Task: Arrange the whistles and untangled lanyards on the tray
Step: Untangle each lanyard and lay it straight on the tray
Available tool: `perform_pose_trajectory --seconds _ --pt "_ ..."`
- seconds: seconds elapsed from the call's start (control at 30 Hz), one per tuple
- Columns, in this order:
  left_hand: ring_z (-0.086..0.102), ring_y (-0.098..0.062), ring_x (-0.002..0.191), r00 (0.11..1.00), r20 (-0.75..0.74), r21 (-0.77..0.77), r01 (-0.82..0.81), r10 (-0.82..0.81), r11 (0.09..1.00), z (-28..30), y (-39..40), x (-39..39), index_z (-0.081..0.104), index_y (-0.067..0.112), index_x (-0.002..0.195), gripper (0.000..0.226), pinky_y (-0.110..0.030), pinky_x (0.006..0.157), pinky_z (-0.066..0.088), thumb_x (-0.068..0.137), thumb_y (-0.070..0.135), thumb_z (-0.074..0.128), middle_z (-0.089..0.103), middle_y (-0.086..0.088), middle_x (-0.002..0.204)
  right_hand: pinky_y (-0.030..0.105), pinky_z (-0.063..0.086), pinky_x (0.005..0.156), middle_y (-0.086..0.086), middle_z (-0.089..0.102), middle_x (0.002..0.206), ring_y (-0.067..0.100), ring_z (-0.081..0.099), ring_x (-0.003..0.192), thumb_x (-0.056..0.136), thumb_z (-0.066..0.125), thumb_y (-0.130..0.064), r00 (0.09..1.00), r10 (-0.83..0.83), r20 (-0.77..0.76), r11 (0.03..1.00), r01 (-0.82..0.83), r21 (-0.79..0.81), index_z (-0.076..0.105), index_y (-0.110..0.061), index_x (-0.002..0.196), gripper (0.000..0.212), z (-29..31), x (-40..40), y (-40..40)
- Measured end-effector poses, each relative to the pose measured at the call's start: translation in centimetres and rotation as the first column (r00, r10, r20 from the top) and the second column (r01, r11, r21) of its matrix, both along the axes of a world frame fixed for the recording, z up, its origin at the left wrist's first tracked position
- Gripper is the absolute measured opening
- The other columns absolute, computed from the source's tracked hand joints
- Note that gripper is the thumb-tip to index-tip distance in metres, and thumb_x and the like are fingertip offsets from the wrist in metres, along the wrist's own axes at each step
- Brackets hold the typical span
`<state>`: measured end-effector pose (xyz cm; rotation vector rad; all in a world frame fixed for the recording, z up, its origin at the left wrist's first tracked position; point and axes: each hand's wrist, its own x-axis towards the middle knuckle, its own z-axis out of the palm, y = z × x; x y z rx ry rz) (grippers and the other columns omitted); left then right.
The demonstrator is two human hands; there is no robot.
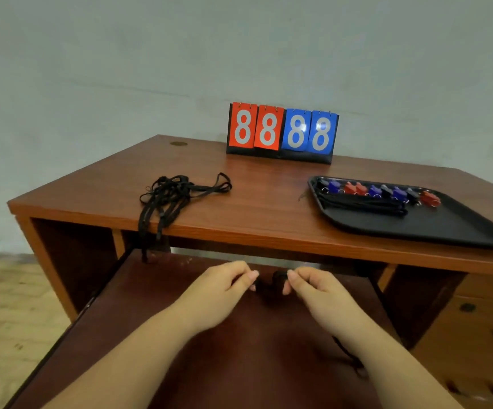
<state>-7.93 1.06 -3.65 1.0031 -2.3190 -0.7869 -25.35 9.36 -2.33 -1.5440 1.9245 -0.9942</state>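
Observation:
A black tray (446, 228) sits at the desk's right end with several blue, red and black whistles (375, 190) in a row along its far side and straightened black lanyards (363, 203) in front of them. A tangled bunch of black lanyards (171, 193) lies left of centre, some strands hanging over the front edge. Below the desk top, over the pulled-out shelf, my left hand (224, 293) and my right hand (316, 293) each pinch a small black item (271, 283) between them; a black cord trails down by my right forearm. What the item is stays unclear.
A flip scoreboard (282, 132) showing 8s in red and blue stands at the back of the wooden desk (263, 202). The dark pull-out shelf (239, 349) extends toward me. Drawers (475, 320) are at the right, wooden floor at the left.

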Motion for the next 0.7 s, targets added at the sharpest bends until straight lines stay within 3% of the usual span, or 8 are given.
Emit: perform_pose_trajectory --seconds 0.1,0.17,0.23,0.33,0.43,0.57,0.7 --pt "0.054 -0.006 0.09 0.981 0.146 -0.193 -0.101 0.13 0.976 -1.0 -0.3 -0.1 0.056 0.027 0.095 0.024 -0.024 0.077 0.043 0.094 0.046 0.042 0.057 0.012 0.091 0.015 0.036 0.07 -0.017 0.062 0.069 -0.007 0.055 0.076 0.096 0.045 -0.035 0.999 0.034 -0.038 0.999 -0.034 -0.007 0.063 -0.025 0.069 0.035 -1.1 0.2 0.3" --pt "0.052 -0.007 0.1 0.969 0.124 -0.273 -0.172 0.212 0.946 -1.5 -0.5 -0.2 0.055 0.028 0.107 0.027 -0.024 0.085 0.043 0.092 0.048 0.045 0.055 0.012 0.101 0.015 0.037 0.072 -0.014 0.062 0.075 -0.006 0.055 0.08 0.096 0.045 -0.035 0.996 0.055 -0.067 0.998 -0.057 -0.022 0.062 -0.028 0.067 0.035 -1.5 0.1 0.4" --pt "0.049 -0.006 0.11 0.98 0.055 -0.301 -0.165 0.19 0.939 -1.8 -0.5 -0.4 0.053 0.028 0.118 0.032 -0.024 0.095 0.04 0.093 0.046 0.044 0.055 0.013 0.114 0.016 0.038 0.072 -0.013 0.062 0.076 -0.005 0.055 0.079 0.096 0.045 -0.036 0.993 0.08 -0.087 0.996 -0.084 -0.04 0.061 -0.029 0.067 0.034 -1.6 0.0 0.5" --pt "0.046 0.003 0.114 0.999 -0.054 -0.126 -0.012 0.005 0.992 -1.7 0.4 -0.9 0.056 0.034 0.119 0.028 -0.021 0.1 0.036 0.094 0.04 0.045 0.055 0.022 0.116 0.016 0.04 0.071 -0.01 0.061 0.074 -0.001 0.056 0.077 0.096 0.045 -0.034 0.989 0.11 -0.103 0.99 -0.118 -0.075 0.061 -0.028 0.068 0.033 -2.0 0.0 0.6" --pt "0.051 0.004 0.102 0.987 -0.085 -0.033 0.136 -0.138 0.99 -1.8 1.2 -1.4 0.064 0.032 0.094 0.018 -0.02 0.094 0.037 0.095 0.035 0.047 0.061 0.019 0.097 0.014 0.039 0.066 -0.011 0.058 0.069 0.001 0.054 0.072 0.096 0.044 -0.032 0.986 0.132 -0.099 0.983 -0.142 -0.112 0.059 -0.027 0.067 0.033 -2.2 0.2 0.6" --pt "0.055 -0.004 0.093 0.982 -0.123 0.036 0.149 -0.144 0.988 -2.0 1.1 -1.4 0.062 0.022 0.086 0.019 -0.026 0.089 0.043 0.095 0.03 0.047 0.062 0.008 0.091 0.012 0.037 0.063 -0.021 0.054 0.066 -0.002 0.05 0.066 0.098 0.038 -0.033 0.985 0.15 -0.088 0.981 -0.159 -0.109 0.055 -0.028 0.068 0.035 -2.5 0.1 0.6" --pt "0.055 -0.005 0.087 0.988 -0.151 0.1 0.027 -0.011 0.995 -1.6 0.2 -0.6 0.058 0.021 0.082 0.022 -0.021 0.079 0.04 0.096 0.03 0.044 0.061 0.006 0.087 0.022 0.041 0.065 -0.009 0.054 0.066 0.004 0.052 0.065 0.098 0.036 -0.037 0.977 0.133 -0.165 0.99 -0.139 -0.022 0.055 -0.029 0.07 0.035 -2.4 -0.7 0.8"
